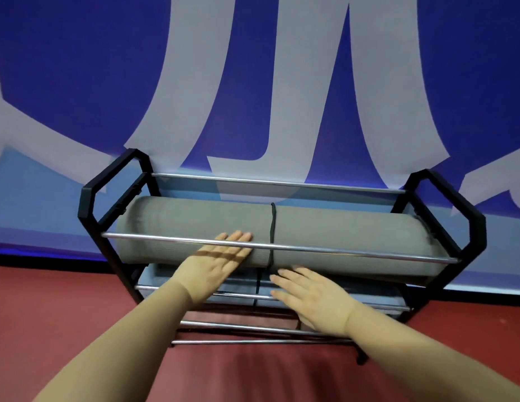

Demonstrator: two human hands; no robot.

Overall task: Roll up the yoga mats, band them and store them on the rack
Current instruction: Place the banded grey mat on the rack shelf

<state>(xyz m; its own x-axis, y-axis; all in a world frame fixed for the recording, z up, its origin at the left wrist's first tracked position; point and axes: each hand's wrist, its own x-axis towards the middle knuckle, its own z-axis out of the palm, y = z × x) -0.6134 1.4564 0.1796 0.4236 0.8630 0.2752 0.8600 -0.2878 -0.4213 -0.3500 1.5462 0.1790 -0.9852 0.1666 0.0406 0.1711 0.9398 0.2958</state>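
A rolled grey yoga mat (pixel 194 221), ringed by a black band (pixel 272 227), lies lengthwise on the top tier of the black rack (pixel 444 216), behind its front metal rail (pixel 354 252). The left grip (pixel 216 262) is released, its straight fingers flat against the roll just left of the band. The right grip (pixel 312 295), also released with fingers straight, hovers lower and nearer, before a second banded mat (pixel 369 297) on the tier below; red floor (pixel 64 309) lies beneath both arms.

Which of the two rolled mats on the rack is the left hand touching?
The grey-green rolled mat on the top shelf; the left hand lies flat on it. The blue-grey mat sits lower.
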